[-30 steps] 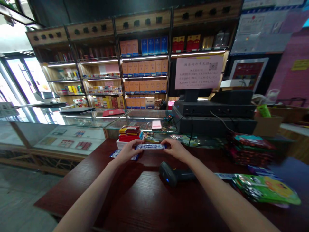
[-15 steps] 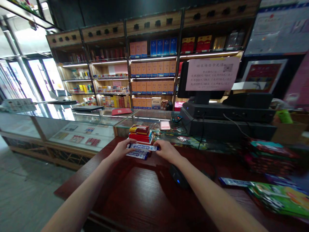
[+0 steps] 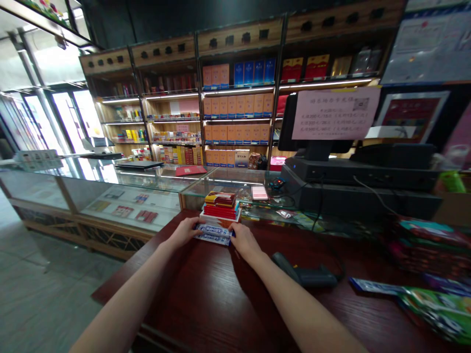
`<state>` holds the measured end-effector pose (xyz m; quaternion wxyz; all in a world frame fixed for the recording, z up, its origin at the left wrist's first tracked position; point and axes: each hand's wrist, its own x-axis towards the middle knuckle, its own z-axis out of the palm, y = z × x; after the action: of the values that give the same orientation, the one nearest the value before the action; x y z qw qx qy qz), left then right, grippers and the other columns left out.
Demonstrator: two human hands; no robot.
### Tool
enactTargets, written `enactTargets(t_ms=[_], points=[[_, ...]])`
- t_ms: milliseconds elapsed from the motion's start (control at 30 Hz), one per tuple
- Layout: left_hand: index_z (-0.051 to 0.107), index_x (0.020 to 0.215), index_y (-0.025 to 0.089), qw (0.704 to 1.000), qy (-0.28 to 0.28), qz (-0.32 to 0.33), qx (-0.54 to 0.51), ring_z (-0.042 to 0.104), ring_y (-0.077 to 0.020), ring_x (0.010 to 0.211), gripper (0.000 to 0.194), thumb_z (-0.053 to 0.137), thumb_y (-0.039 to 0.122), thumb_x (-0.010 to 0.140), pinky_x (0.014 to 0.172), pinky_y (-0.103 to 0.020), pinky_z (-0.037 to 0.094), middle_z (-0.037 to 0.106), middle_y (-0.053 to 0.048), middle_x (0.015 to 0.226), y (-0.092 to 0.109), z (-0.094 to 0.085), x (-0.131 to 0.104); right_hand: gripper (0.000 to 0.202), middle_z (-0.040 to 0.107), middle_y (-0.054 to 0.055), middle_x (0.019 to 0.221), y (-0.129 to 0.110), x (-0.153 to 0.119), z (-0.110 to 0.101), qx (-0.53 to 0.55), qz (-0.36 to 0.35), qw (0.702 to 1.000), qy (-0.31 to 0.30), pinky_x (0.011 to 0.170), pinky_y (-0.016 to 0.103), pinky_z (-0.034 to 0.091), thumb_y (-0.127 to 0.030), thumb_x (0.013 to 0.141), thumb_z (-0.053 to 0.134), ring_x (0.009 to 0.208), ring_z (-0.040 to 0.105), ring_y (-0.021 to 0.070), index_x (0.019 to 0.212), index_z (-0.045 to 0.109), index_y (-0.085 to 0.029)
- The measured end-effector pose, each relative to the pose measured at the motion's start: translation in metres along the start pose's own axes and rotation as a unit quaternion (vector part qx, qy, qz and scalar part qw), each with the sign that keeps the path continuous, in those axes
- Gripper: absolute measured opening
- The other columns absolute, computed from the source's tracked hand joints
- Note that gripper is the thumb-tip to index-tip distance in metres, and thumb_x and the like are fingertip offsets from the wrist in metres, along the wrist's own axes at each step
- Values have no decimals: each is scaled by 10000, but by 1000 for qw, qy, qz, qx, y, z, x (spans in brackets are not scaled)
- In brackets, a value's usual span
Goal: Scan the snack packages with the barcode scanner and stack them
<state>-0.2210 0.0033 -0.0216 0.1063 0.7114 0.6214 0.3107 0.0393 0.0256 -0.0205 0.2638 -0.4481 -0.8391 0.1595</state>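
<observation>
My left hand (image 3: 185,231) and my right hand (image 3: 246,241) are closed on the two ends of a long, narrow blue-and-white packet (image 3: 214,230). It lies level over a matching packet (image 3: 215,239) on the dark red wooden counter (image 3: 206,289), and I cannot tell whether they touch. Small print on the wrappers is too blurred to read. Just behind the packets rises a stack of red and yellow boxes or packs (image 3: 220,205) with a white and orange base. My fingertips are partly hidden behind the packet's ends.
A black handheld scanner (image 3: 309,274) rests right of my right forearm. Farther right lie another blue-and-white packet (image 3: 375,286), a green snack bag (image 3: 437,311) and dark stacked packages (image 3: 434,245). A till screen with a pink notice (image 3: 333,115) stands behind, beyond a glass display counter (image 3: 235,179).
Both hands have brought the packet down and toward me, over the packets below. My right hand has shifted left against the counter, and more of the black scanner shows.
</observation>
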Motion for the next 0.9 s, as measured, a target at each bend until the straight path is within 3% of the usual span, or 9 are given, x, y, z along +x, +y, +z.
enactTargets(t_ms=[367,667,900], points=[[697,1004,188,1000,20,-11,16,659,-221,949,377,692,187,628,895,-334,506,701,-47,1012,-31,20,13,297,700,71,1028,11,6,28,35,35,998,27,913,280,473,-5,773,561,1005,661,205,961,670,-207],[675,931,192,998,44,-24,36,631,-207,905,263,695,250,675,876,-335,505,665,-39,936,-34,24,9,265,663,79,1022,11,3,31,35,67,996,49,870,246,466,-8,806,535,935,655,180,952,675,-179],[665,952,195,997,44,-35,43,653,-206,933,235,655,226,719,897,-325,495,702,-43,978,-33,27,8,267,707,65,1043,5,-1,26,31,71,996,39,905,238,447,-32,836,519,1029,654,183,955,686,-203]])
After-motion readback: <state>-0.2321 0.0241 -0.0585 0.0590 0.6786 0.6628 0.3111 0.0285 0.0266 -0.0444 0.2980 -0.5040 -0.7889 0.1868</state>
